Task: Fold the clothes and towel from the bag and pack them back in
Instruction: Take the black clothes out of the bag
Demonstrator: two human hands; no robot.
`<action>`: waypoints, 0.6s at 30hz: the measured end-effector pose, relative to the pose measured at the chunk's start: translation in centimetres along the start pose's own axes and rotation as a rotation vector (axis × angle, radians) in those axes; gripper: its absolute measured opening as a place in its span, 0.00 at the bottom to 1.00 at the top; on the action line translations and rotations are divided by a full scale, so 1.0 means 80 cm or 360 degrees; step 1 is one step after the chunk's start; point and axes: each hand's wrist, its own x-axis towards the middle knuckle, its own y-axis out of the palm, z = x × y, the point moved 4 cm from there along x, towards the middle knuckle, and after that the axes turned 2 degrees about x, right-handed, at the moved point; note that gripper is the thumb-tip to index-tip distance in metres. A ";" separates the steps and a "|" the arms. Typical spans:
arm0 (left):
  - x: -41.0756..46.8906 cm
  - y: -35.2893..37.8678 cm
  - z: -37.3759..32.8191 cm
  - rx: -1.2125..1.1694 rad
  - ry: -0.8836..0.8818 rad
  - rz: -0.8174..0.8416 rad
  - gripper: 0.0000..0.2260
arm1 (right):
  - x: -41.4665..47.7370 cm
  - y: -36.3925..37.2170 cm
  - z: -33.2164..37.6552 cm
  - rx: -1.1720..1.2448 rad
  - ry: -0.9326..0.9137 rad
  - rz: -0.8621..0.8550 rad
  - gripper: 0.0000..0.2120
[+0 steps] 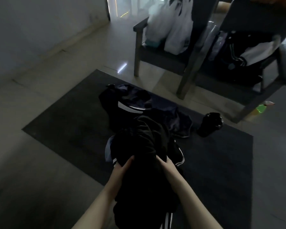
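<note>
Both hands are closed on the same crumpled black fabric garment: the left hand pinches a fold with its thumb on top, and the right hand is curled round a bunch just beside it. The cloth bulges away from the grip and hangs down between the forearms, unfolded. White stripes show beneath and to the right of the grip; I cannot tell whether they belong to this piece. Beyond the grip lies a heap of dark navy clothes with a white band, on the dark grey floor mat. This looks like the start of folding one item. Next it likely needs spreading flat on the mat, edges found and smoothed. I cannot tell which thing is the bag
</note>
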 end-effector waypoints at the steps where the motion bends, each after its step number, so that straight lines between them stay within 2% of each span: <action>1: 0.018 -0.017 -0.001 -0.0041 -0.0005 -0.0009 0.50 | 0.017 0.016 0.002 0.0002 0.0008 0.0018 0.17; 3: 0.054 -0.048 -0.005 -0.0084 -0.0023 -0.0045 0.49 | 0.054 0.045 0.004 0.0005 0.0021 0.0050 0.17; 6: 0.107 -0.091 -0.008 -0.0112 -0.0068 -0.0107 0.53 | 0.106 0.081 0.007 0.0008 0.0030 0.0128 0.17; 7: 0.122 -0.100 -0.009 -0.0107 -0.0084 -0.0118 0.51 | 0.122 0.092 0.007 0.0008 0.0038 0.0162 0.17; 10: 0.165 -0.126 -0.004 0.0001 -0.0080 -0.0269 0.35 | 0.170 0.118 -0.008 -0.0031 0.0077 0.0213 0.20; 12: 0.182 -0.152 -0.002 0.0111 -0.0132 -0.0357 0.31 | 0.192 0.127 -0.019 -0.0096 0.0095 0.0180 0.25; 15: 0.169 -0.191 -0.001 0.0288 -0.0359 -0.0424 0.36 | 0.187 0.118 -0.020 -0.0298 0.0068 0.0080 0.34; 18: 0.125 -0.194 -0.001 0.0510 -0.0156 -0.0544 0.41 | 0.146 0.089 -0.018 -0.0643 -0.0073 -0.0141 0.44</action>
